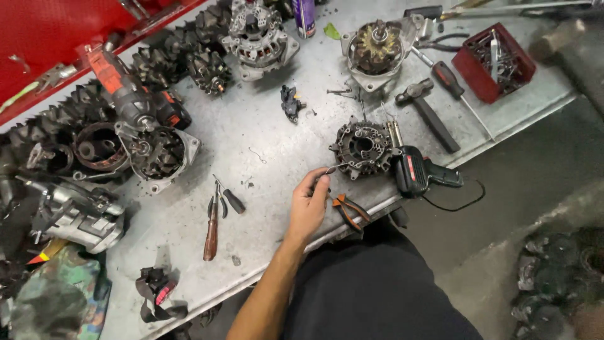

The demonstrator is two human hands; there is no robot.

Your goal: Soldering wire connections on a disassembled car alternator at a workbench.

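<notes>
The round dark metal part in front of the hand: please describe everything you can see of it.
The round dark part is a ring-shaped plate of grimy, blackish metal with a round hole in its middle, ribbed segments and lobed edges. It lies flat on the grey metal bench, near its front edge. A black soldering gun lies against its right side. The left hand reaches toward its lower left edge, pinching something small; whether the fingertips touch the part itself is unclear.

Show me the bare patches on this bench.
Biggest bare stretch: bench middle, between the cordless drill and the round black part. Another lies between the pliers and the left hand. The left edge and back row are crowded.
</notes>
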